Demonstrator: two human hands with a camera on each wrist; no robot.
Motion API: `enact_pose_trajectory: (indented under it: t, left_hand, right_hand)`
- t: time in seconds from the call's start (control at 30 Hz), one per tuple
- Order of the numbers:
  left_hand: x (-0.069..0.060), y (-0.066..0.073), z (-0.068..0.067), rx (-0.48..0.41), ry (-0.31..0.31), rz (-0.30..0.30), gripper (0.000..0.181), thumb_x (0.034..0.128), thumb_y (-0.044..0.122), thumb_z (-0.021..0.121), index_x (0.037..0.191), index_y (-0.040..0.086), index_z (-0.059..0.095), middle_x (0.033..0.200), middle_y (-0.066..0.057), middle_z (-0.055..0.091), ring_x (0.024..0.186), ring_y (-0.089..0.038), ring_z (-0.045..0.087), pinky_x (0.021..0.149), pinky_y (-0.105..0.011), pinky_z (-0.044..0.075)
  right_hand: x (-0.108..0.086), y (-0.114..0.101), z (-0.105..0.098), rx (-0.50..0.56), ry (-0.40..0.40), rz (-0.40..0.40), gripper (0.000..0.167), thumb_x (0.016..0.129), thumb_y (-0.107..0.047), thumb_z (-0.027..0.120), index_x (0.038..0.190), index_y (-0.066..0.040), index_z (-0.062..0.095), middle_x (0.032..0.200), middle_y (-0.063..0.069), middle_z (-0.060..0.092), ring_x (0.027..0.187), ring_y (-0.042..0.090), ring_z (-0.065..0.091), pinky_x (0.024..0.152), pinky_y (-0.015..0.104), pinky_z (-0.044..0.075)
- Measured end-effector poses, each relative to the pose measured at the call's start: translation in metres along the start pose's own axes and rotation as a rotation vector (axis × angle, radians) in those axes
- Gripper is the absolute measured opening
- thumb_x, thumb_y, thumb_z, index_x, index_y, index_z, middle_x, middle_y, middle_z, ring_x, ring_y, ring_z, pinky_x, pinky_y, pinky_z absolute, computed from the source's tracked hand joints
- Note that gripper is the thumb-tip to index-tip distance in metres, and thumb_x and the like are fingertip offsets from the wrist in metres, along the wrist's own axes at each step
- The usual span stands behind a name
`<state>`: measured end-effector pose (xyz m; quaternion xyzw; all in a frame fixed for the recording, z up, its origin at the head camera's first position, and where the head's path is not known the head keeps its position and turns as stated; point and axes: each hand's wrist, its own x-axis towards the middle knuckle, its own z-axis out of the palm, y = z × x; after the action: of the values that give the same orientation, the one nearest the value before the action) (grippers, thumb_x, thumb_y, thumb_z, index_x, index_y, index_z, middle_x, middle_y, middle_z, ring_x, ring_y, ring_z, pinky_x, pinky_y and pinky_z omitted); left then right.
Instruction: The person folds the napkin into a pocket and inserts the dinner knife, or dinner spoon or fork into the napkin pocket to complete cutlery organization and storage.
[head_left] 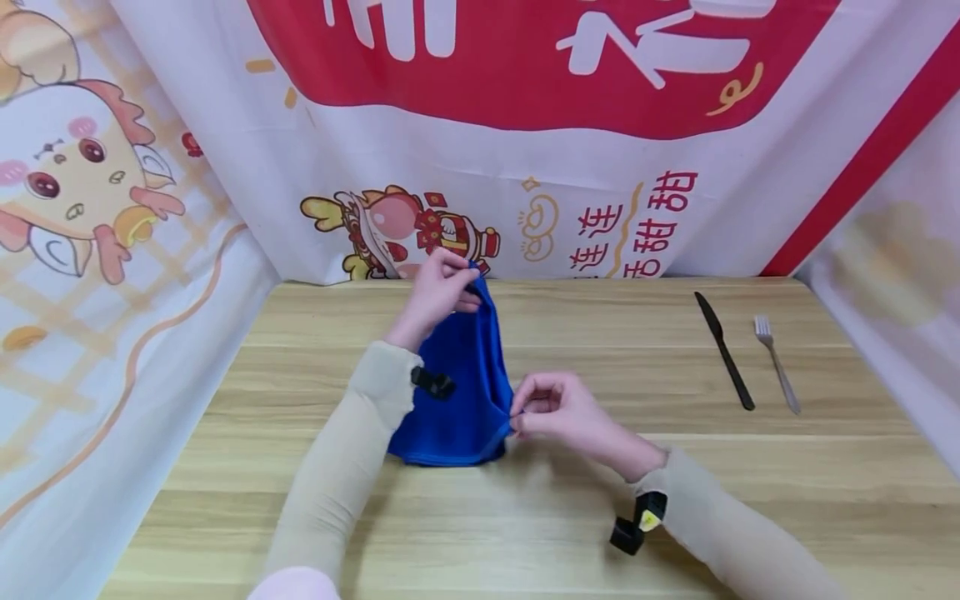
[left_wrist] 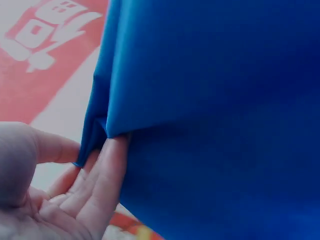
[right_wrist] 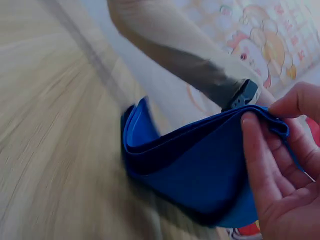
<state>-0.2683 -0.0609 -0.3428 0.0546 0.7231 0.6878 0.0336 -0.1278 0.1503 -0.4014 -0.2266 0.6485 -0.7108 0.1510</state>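
Note:
A folded blue cloth [head_left: 450, 408] is raised partly off the wooden table, its right edge stretched between both hands. At its far corner the left hand [head_left: 441, 292] pinches the fabric; in the left wrist view that hand [left_wrist: 75, 190] has its thumb on one side of the fold and its fingers on the other. The right hand [head_left: 562, 412] pinches the near right corner. Several layers of the cloth [right_wrist: 195, 170] show in the right wrist view, gripped at the edge by the thumb and fingers of the right hand [right_wrist: 285, 165].
On the right of the table [head_left: 600, 508] lie a black knife [head_left: 723, 350] and, just right of it, a silver fork [head_left: 777, 363]. A printed white and red curtain [head_left: 480, 150] hangs behind the table's far edge and along both sides.

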Motion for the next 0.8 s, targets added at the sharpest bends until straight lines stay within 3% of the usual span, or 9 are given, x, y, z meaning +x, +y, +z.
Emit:
enact_pose_trajectory:
  t: [0.23,0.5,0.63,0.73,0.8]
  left_hand:
    - [0.012,-0.027,0.041,-0.072,-0.068,-0.038,0.018,0.1018,0.004,0.062,0.113,-0.001,0.048,0.109,-0.021,0.060,0.066,-0.027,0.071,0.064,-0.038,0.061]
    - [0.020,-0.061,0.079,-0.065,-0.067,-0.070,0.017,0.1008,0.005,0.064,0.110,0.001,0.051,0.105,-0.017,0.062,0.068,-0.027,0.072,0.064,-0.038,0.061]
    - [0.021,-0.078,0.095,-0.036,-0.052,-0.078,0.015,0.1004,0.007,0.065,0.108,0.003,0.053,0.103,-0.015,0.062,0.069,-0.029,0.073,0.063,-0.038,0.061]
    - [0.021,-0.087,0.106,-0.032,-0.032,-0.090,0.013,0.1006,0.007,0.065,0.107,0.004,0.054,0.102,-0.015,0.061,0.068,-0.029,0.073,0.062,-0.037,0.061]
    - [0.021,-0.092,0.111,-0.041,-0.018,-0.100,0.012,0.1009,0.006,0.064,0.106,0.004,0.053,0.101,-0.014,0.060,0.067,-0.029,0.073,0.062,-0.037,0.061]
  right_hand:
    - [-0.023,0.009,-0.037,-0.248,0.054,0.023,0.008,0.082,0.007,0.071,0.087,0.003,0.068,0.084,0.012,0.069,0.078,0.020,0.068,0.073,0.028,0.057]
    - [-0.044,0.016,-0.069,-0.445,0.066,0.160,0.013,0.086,-0.002,0.078,0.090,0.000,0.066,0.082,0.007,0.069,0.075,0.019,0.065,0.065,0.026,0.052]
    - [-0.048,0.018,-0.073,-0.379,0.090,0.295,0.037,0.090,-0.010,0.077,0.113,0.006,0.053,0.082,0.013,0.070,0.069,0.029,0.067,0.061,0.036,0.057]
    - [-0.048,0.018,-0.073,-0.358,0.159,0.402,0.062,0.092,-0.026,0.078,0.132,0.004,0.040,0.081,0.014,0.070,0.066,0.033,0.067,0.063,0.042,0.058]
    - [-0.047,0.019,-0.071,-0.391,0.195,0.445,0.073,0.090,-0.034,0.081,0.136,0.002,0.038,0.079,0.012,0.070,0.065,0.031,0.067,0.063,0.040,0.057]
